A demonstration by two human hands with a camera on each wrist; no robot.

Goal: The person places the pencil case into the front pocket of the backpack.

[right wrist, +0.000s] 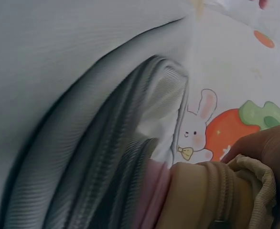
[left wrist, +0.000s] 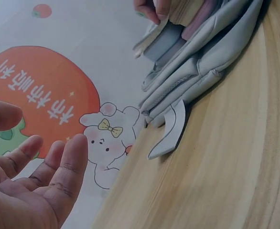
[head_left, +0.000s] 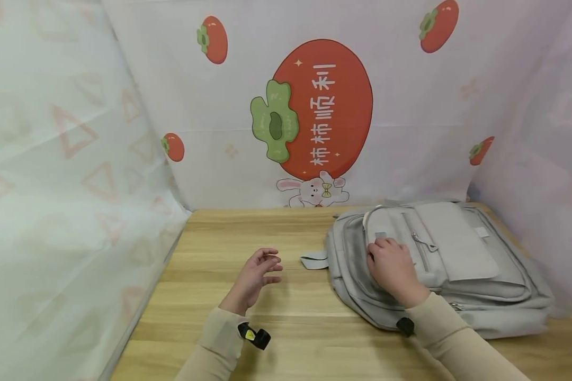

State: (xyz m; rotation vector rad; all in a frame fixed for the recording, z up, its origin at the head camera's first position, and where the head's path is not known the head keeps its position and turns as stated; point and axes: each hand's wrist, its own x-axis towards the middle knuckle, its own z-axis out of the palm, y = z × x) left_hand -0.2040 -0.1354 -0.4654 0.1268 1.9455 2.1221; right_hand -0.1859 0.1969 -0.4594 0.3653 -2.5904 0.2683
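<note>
A grey backpack [head_left: 467, 243] lies on its back on the wooden table, its top end toward the left. My right hand [head_left: 393, 267] grips the edge of its front panel and holds it up; the right wrist view shows an open zipped compartment. Inside it sit a pink item [right wrist: 152, 191] and a beige item [right wrist: 190, 191] with a zipper-like band; their kinds cannot be made out. My left hand [head_left: 255, 278] hovers over the table, fingers loosely bent and holding nothing, left of the backpack's grey strap loop [head_left: 315, 260].
The wooden table [head_left: 248, 227] ends at a white backdrop [head_left: 209, 106] printed with persimmons and a rabbit. A pale patterned sheet [head_left: 76, 185] hangs along the left side. Each wrist carries a black strapped camera [head_left: 255, 336].
</note>
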